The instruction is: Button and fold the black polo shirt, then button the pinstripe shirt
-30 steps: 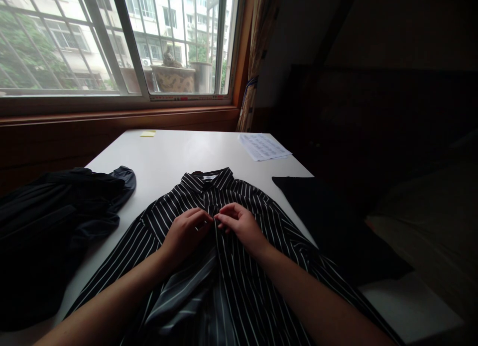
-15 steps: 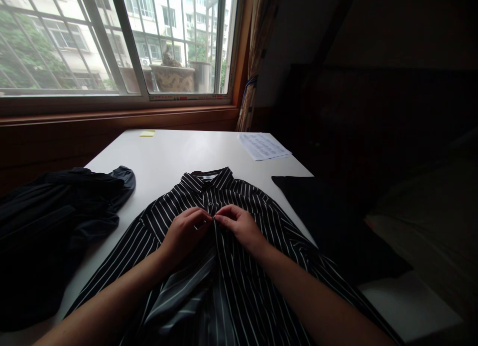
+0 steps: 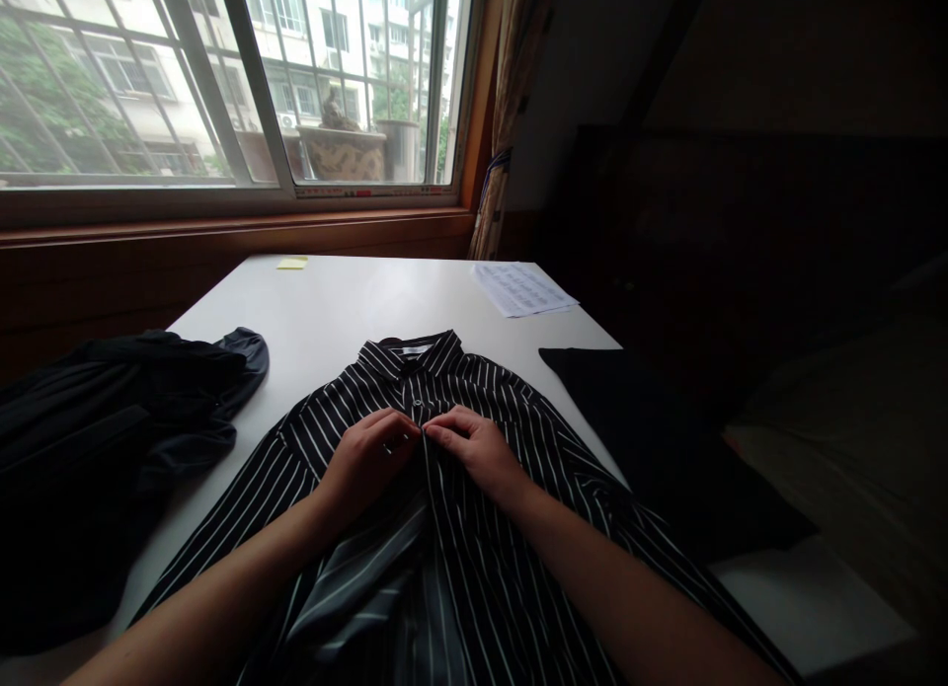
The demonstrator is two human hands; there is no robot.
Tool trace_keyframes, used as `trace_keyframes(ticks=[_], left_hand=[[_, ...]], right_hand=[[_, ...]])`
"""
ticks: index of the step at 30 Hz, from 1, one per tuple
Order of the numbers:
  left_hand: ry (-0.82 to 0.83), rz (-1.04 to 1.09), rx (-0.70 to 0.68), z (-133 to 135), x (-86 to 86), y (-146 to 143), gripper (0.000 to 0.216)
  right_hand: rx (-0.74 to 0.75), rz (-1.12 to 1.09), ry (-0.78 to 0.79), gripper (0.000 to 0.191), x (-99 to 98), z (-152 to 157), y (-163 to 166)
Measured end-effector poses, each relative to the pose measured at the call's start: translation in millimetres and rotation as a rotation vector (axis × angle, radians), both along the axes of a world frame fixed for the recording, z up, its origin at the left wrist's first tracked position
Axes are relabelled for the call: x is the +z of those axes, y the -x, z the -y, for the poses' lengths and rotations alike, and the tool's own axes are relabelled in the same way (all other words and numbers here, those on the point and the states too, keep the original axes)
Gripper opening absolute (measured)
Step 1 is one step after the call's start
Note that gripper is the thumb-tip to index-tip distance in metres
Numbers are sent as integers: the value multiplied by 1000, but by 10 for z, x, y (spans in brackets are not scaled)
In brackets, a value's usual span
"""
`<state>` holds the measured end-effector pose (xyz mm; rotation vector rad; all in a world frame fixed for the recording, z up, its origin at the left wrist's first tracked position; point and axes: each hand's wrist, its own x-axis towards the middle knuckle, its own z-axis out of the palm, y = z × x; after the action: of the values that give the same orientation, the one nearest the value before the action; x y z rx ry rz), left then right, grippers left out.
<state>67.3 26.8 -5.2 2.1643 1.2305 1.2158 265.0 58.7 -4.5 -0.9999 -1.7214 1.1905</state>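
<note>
A black shirt (image 3: pixel 489 528) with white stripes lies face up, its collar (image 3: pixel 411 355) toward the window and its sleeves spread to both sides. Its front hangs apart lower down, showing the inside of the cloth. Just under a small button (image 3: pixel 417 403) on the placket, my left hand (image 3: pixel 374 454) pinches the shirt's edge with thumb and fingers. Fingertip to fingertip with it, my right hand (image 3: pixel 478 454) pinches the same spot from the other side. Whatever small part sits between the fingertips is hidden.
Dark clothing (image 3: pixel 125 439) is heaped on the left of the white table (image 3: pixel 355 296). A dark folded cloth (image 3: pixel 652 439) lies along the right edge. Printed sheets (image 3: pixel 522 289) and a yellow sticky note (image 3: pixel 291 263) lie at the far end, below a barred window (image 3: pixel 348 84).
Both hands stay at the same place on the placket, with only a very slight shift of the fingertips. The shirt lies as before.
</note>
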Motion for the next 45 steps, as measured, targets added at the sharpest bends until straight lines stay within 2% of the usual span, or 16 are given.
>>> trace_keyframes(ticks=[9,11,29,45], left_hand=[[0,-31,52,3,-10,1,9],[1,-26,44,1,-12,3,14],[13,50,1,-2,-7,14,7],[212,79,-76,-21,66,29,9]], right_hand=[[14,7,12,16,28,17,-4],[13,11,12,16,28,18,-4],[51,93,-87,14,53,-8,-63],[-49,116,-216,1,12,57,2]])
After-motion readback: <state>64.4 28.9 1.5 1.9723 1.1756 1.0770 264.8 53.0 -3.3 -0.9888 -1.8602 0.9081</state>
